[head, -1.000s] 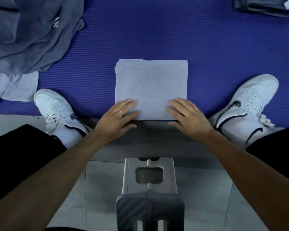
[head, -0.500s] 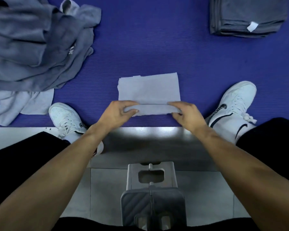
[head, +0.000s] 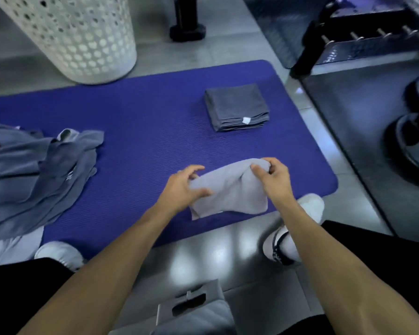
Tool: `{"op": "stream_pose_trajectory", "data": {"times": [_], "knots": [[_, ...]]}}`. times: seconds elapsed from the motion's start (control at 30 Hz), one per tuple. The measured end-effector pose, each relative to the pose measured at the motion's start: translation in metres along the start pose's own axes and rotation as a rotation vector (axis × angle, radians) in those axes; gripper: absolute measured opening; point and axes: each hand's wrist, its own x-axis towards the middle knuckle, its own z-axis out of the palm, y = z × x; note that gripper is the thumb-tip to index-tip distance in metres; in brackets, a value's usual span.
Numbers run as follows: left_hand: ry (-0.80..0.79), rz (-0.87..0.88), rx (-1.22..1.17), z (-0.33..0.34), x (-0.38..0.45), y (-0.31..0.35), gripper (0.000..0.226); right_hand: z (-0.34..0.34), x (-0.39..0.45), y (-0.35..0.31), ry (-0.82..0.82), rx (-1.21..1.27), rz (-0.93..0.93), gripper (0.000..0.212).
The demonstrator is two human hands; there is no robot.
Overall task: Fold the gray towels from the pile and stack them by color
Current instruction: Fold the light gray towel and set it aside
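Two hands hold one folded light gray towel (head: 230,189) just above the purple mat (head: 143,131) in the head view: the left hand (head: 182,187) pinches its left edge, the right hand (head: 273,180) grips its top right corner. Layers should be kept pinched together during carrying. Dark gray stack (head: 237,106) lies at one o'clock, unfolded pile (head: 34,168) at nine; the white perforated basket (head: 78,35) at eleven shows no visible contents
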Motion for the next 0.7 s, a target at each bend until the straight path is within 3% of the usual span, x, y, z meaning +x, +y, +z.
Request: {"op": "stream_pose_trajectory", "data": {"times": [0.07, 0.17, 0.3, 0.43, 0.57, 0.7], "knots": [[-0.100, 0.055, 0.074, 0.031, 0.004, 0.008, 0.063, -0.022, 0.008, 0.007, 0.026, 0.024, 0.057, 0.013], [-0.094, 0.070, 0.073, 0.063, 0.020, 0.017, 0.042, -0.059, 0.031, 0.021, 0.044, -0.012, 0.127, 0.024], [0.016, -0.057, -0.085, 0.086, 0.062, 0.037, 0.021, -0.099, 0.079, 0.042, -0.047, -0.086, 0.182, 0.026], [-0.089, -0.147, -0.177, 0.103, 0.118, 0.047, 0.014, -0.101, 0.137, 0.060, -0.100, -0.209, 0.161, 0.029], [0.063, -0.342, -0.273, 0.120, 0.187, 0.034, 0.022, -0.077, 0.212, 0.079, -0.038, -0.139, 0.196, 0.041], [0.025, -0.437, -0.063, 0.124, 0.254, 0.001, 0.054, -0.052, 0.257, 0.126, -0.221, -0.287, 0.343, 0.071]]}}
